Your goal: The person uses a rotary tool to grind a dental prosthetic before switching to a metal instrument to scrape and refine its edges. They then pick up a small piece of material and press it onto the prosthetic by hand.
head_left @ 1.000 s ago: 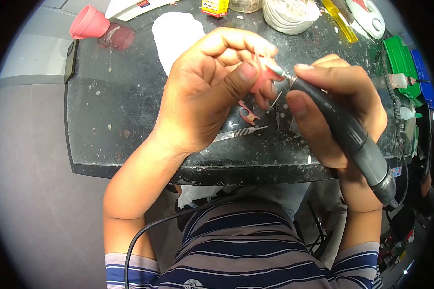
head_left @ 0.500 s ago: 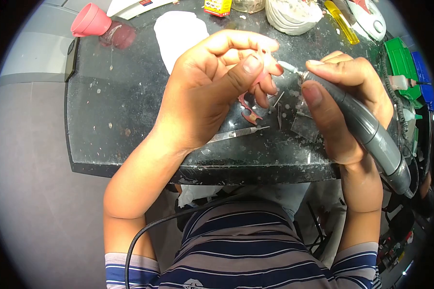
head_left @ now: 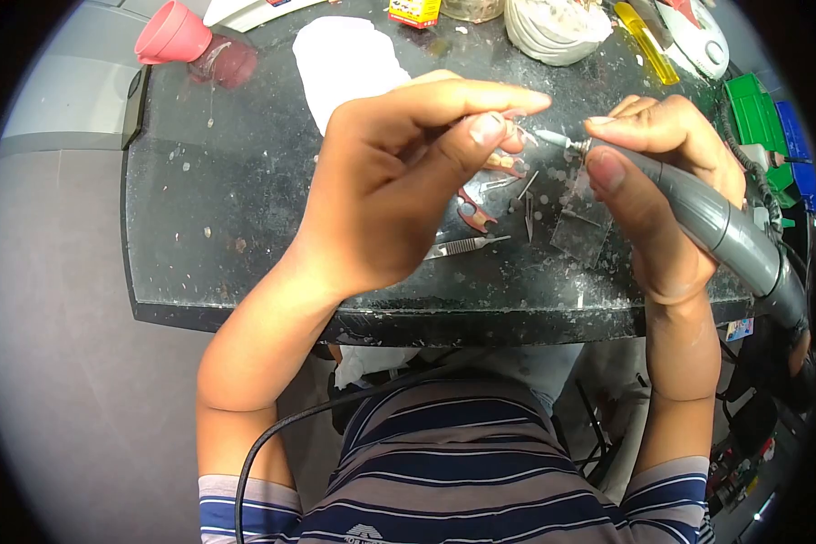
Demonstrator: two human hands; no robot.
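Note:
My left hand (head_left: pixel 390 172) is closed in a pinch, thumb against fingers, on a small pink denture piece (head_left: pixel 514 114); most of it is hidden by the fingers. My right hand (head_left: pixel 662 172) grips a grey rotary handpiece (head_left: pixel 698 204) like a pen. Its pale pointed tip (head_left: pixel 553 138) is aimed left at my left fingertips, very near the piece; contact I cannot make out. Below the left fingers lies a pink curved denture plate (head_left: pixel 474 213), and a pink piece with tooth-coloured parts (head_left: pixel 506 163) shows just behind them. A metal knife handle (head_left: pixel 467 246) rests nearby.
On the dark dusty table (head_left: pixel 218 208) are a white cloth (head_left: pixel 344 68), a pink cup (head_left: pixel 174 34), a plaster-caked bowl (head_left: pixel 558 32), a yellow-handled tool (head_left: pixel 646 41) and a small clear bag (head_left: pixel 578 238). Green bins (head_left: pixel 751 109) stand at right. A black cable (head_left: pixel 272 431) crosses my lap.
My left hand has turned, so the pink piece in it shows less, and more of the pieces behind is visible. The handpiece has shifted slightly right, its rear end swinging up.

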